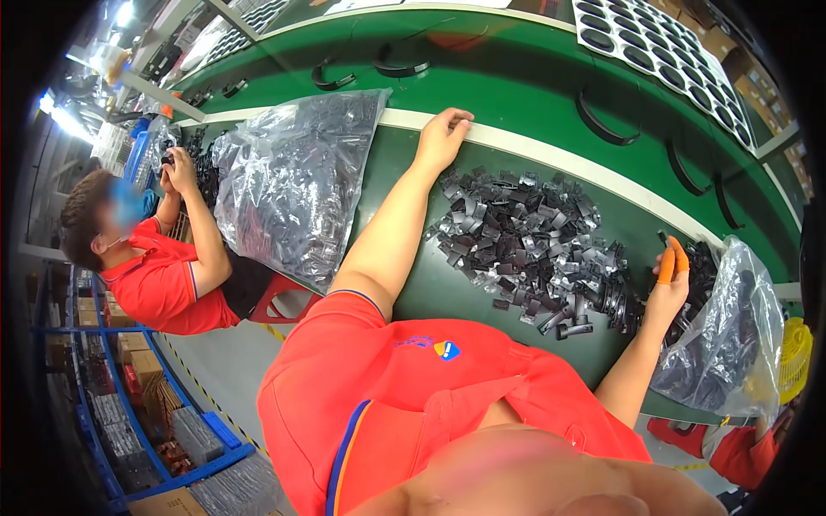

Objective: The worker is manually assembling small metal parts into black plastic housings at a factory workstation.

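My left hand (pixel 444 138) rests at the pale rail (pixel 533 150) along the green conveyor belt. Its fingers are bent, with a small gap between thumb and forefinger and nothing visible in it. On the right, my right hand (pixel 669 277) wears orange finger covers and pinches a small black part (pixel 662 236), mostly hidden by the fingers. Between my arms, a heap of small black plastic pieces (pixel 525 228) spreads over the dark green tabletop (pixel 387 267). Beside my right hand lies a clear plastic bag (pixel 731 331) with dark parts inside.
Curved black bands (pixel 602 125) lie spaced along the belt (pixel 508 82). A white tray of round black pads (pixel 662 56) stands beyond it. At the left, a large bag of parts (pixel 297 185) separates me from a co-worker (pixel 163 258). A yellow basket (pixel 795 361) is at far right.
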Motion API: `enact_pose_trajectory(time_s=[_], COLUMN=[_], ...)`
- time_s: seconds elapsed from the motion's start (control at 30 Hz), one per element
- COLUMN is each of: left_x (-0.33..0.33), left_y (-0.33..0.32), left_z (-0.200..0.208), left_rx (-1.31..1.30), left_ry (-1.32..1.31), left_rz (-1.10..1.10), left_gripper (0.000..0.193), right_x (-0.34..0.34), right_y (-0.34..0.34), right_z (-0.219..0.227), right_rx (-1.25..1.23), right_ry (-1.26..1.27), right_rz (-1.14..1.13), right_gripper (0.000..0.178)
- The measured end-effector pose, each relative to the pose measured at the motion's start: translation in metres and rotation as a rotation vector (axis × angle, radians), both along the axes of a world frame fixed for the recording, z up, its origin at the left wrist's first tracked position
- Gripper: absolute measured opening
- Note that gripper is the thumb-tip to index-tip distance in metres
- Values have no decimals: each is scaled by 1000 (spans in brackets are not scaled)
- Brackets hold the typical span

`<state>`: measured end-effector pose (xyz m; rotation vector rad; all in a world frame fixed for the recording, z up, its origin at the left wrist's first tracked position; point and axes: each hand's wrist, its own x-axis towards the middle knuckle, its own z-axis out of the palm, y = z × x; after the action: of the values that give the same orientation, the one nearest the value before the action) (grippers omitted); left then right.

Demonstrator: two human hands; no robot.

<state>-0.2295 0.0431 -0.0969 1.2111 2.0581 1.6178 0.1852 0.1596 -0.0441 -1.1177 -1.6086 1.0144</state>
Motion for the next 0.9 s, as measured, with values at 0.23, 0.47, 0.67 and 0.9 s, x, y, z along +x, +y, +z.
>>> enact_pose_trajectory(time_s=[0.23,0.47,0.67,0.9], left_x=[-81,-241,-259,-237], left_y=[31,-17,-35,-22], left_z=[47,48,32,97], left_rx=[281,-728,-1243,-263], left_ry=[-59,1023,824,671], left_rz=[231,599,519,900], left_gripper=[24,26,31,25], right_x=[8,5,2,4], right_y=[3,3,2,1], right_z=[-3,6,5,6], right_rx=[113,54,27,-75], right_ry=[113,209,231,425], right_rz=[-51,-115,-106,3], right_gripper=[27,24,22,27])
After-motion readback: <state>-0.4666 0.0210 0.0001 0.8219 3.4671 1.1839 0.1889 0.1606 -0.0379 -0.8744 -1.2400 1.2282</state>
